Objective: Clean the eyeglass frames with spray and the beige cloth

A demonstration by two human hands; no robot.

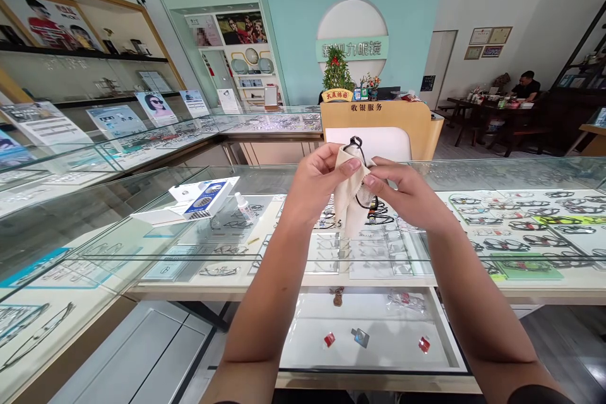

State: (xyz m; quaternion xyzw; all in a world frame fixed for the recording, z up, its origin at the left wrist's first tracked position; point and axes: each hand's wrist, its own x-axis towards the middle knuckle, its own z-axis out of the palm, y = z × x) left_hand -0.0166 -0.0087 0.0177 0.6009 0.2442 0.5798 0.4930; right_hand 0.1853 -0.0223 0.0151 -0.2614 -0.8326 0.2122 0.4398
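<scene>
Both my hands are raised over the glass display counter (279, 246). My left hand (318, 178) pinches a cream cleaning cloth (348, 199) and, through it, a pair of black-framed eyeglasses (358, 146). My right hand (402, 188) is closed on the other side of the glasses, its thumb pressing the cloth against them. The cloth covers much of the frame and hangs down below my fingers. On the counter to the left, a small white spray bottle (244, 207) stands beside an open white-and-blue box (203, 199).
Rows of eyeglasses (504, 244) fill the counter at right. Below me an open white drawer (369, 356) holds small packets. Beyond the counter stands a wooden cashier desk (379, 117). A person (525, 87) sits at a table in the far right background.
</scene>
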